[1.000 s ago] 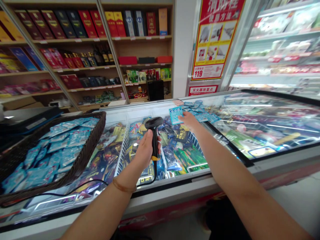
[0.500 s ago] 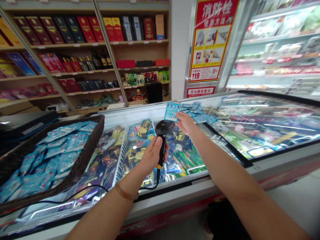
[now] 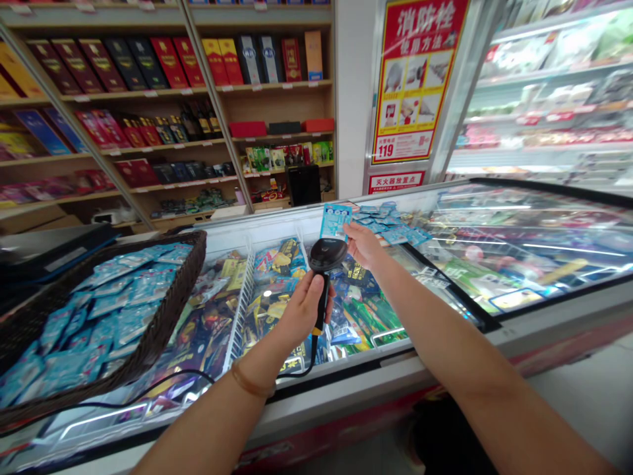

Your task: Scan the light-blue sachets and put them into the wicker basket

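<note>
My left hand (image 3: 302, 305) is wrapped round the handle of a black barcode scanner (image 3: 328, 253), which stands upright with its head pointing away from me. A cable runs down from the yellow-trimmed base of its handle. Just beyond the scanner head, my right hand (image 3: 363, 244) pinches a small blue packet (image 3: 335, 221) by its lower right edge. The scanner head covers a little of the packet's bottom. Behind my right hand lies a spread of similar blue packets (image 3: 390, 221) on the freezer glass. More of them fill a dark wicker basket (image 3: 190, 284) at the left.
Below my hands is a glass-topped chest freezer (image 3: 346, 389) with wrapped goods inside. The scanner's black cable (image 3: 173, 373) trails left past the basket. Shelves of boxes and bottles (image 3: 163, 125) stand behind, with a dark screen (image 3: 303, 185) before them. A lit display fridge (image 3: 539, 112) is at right.
My right hand has moved slightly left with the blue packet, bringing it behind the scanner head. The scanner has shifted a touch to the right.
</note>
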`<state>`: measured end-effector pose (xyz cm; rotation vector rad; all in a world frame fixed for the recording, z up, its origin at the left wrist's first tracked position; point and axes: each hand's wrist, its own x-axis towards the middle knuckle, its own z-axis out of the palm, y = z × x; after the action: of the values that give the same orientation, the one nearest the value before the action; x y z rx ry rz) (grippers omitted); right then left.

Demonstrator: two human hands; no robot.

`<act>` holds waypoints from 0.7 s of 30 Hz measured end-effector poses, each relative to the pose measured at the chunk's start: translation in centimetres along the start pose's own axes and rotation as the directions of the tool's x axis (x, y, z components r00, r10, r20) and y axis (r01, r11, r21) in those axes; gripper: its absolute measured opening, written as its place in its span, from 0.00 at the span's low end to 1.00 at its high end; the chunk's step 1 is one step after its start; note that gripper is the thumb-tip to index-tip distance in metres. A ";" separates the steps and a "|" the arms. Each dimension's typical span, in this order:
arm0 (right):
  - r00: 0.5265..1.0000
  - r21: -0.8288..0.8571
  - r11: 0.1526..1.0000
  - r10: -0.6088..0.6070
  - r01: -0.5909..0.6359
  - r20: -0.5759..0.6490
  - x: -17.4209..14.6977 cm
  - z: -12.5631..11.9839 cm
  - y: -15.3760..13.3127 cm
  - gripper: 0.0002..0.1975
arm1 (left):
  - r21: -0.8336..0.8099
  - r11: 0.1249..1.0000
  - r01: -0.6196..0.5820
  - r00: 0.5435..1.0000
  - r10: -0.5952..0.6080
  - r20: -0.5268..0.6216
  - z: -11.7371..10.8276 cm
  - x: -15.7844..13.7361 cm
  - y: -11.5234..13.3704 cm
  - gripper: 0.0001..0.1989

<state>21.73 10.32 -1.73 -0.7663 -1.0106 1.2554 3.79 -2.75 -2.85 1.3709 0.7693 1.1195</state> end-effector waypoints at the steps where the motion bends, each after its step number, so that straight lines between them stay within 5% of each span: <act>1: 1.000 0.000 1.000 0.003 -0.003 0.002 0.0 0.0 0.0 0.08 | 0.002 1.000 -0.002 1.000 0.002 0.003 0.0 0.0 0.0 0.31; 15: 0.998 -0.002 0.999 0.050 -0.050 -0.034 -0.1 -0.1 0.1 0.04 | -0.005 0.999 0.037 0.999 -0.037 -0.025 -0.3 0.1 -0.6 0.29; 21: 0.986 -0.150 0.978 0.127 -0.143 -0.108 0.0 0.3 2.3 0.09 | -0.072 0.997 0.024 0.955 -0.044 -0.294 -1.4 0.7 0.3 0.29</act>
<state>20.58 10.74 -3.72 -1.0238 -0.9985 1.2512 2.62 -1.67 -2.54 1.1422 0.9572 1.3297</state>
